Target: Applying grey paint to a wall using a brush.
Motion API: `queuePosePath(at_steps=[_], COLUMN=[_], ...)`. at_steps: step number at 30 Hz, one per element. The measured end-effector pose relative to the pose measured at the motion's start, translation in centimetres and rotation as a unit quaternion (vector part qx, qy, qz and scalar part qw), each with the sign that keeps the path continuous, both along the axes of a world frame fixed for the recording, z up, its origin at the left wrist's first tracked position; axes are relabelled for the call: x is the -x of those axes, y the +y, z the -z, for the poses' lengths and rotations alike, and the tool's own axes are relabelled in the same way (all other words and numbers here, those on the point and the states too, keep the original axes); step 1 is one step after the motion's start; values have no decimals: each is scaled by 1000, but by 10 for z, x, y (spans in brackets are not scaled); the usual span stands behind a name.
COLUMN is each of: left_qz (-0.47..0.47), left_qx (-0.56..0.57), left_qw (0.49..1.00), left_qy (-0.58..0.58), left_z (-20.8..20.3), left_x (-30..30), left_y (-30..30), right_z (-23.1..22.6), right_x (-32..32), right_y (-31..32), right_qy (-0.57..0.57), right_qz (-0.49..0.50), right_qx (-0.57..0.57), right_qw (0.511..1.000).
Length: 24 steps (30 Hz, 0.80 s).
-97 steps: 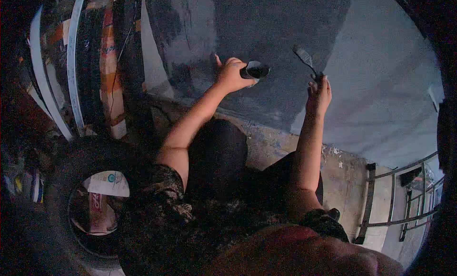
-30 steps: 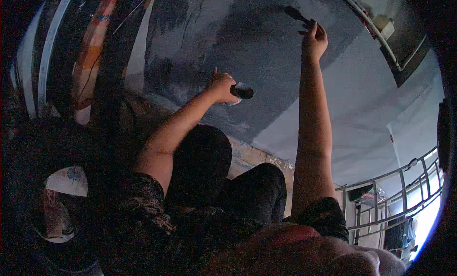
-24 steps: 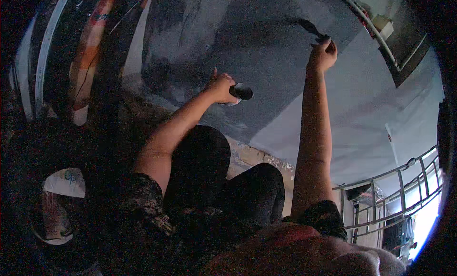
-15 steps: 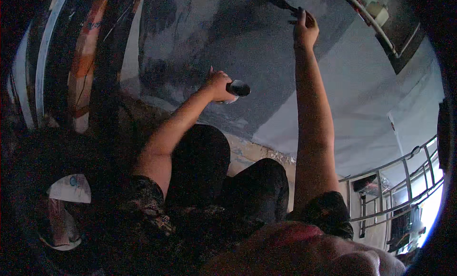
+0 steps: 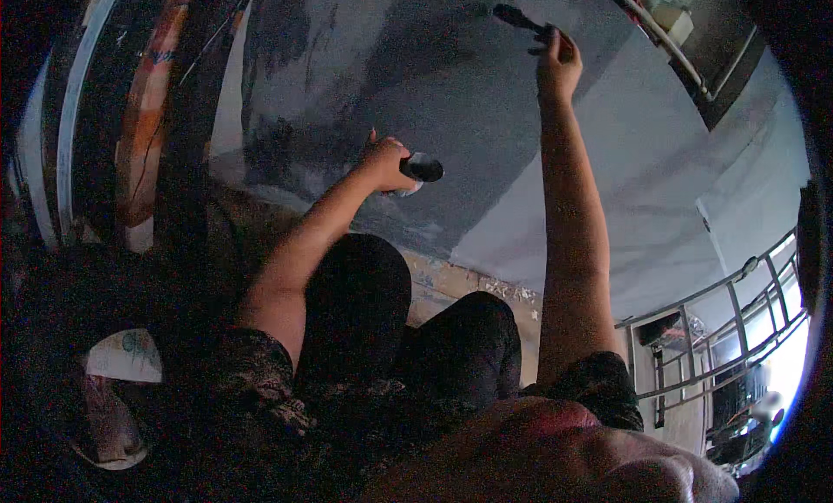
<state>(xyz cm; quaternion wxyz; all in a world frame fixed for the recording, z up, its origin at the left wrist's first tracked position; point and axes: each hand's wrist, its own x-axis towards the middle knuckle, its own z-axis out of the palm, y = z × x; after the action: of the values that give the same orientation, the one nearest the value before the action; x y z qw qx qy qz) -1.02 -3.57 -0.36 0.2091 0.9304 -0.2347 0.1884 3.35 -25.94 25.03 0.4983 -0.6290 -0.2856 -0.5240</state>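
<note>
Dark grey paint covers a broad part of the wall (image 5: 460,95), so the coating looks partway along. The cover is uneven: toward the left, paler, streaky patches show through, and these seem thinly coated. To the right of a slanting edge, the pale section (image 5: 633,191) appears uncoated and, in my judgement, is what is left if the grey is meant to run on.

The brush (image 5: 519,18) is dark from bristles to handle and tilts up to the left, high over the grey area; whether its tip touches the wall I cannot tell. The right hand (image 5: 560,68) has its grip clamped on the handle. The left hand (image 5: 384,165) clasps a small cup (image 5: 423,167), dark inside, its contents too dim to make out.
</note>
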Motion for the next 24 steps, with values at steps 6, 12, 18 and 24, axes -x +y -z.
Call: queuePosePath(at_steps=[6,12,18,24], left_qz=[12,19,41,31], left_qx=[51,96,50,99], left_qw=[997,995,998,992], left_qy=[-48,-33,12,-70], left_z=[18,16,7,24], left_x=[-12,-7,-5,-19], left_y=[5,6,-4,9], right_z=[7,5,-10,-12], right_x=[-7,-16,-28,15], right_y=[-32,-69,-62,-81], right_qy=[34,-48,-59,6], right_qz=[57,181,148,20], right_qx=[-41,-79,83,-77], right_qw=[997,979,984,997])
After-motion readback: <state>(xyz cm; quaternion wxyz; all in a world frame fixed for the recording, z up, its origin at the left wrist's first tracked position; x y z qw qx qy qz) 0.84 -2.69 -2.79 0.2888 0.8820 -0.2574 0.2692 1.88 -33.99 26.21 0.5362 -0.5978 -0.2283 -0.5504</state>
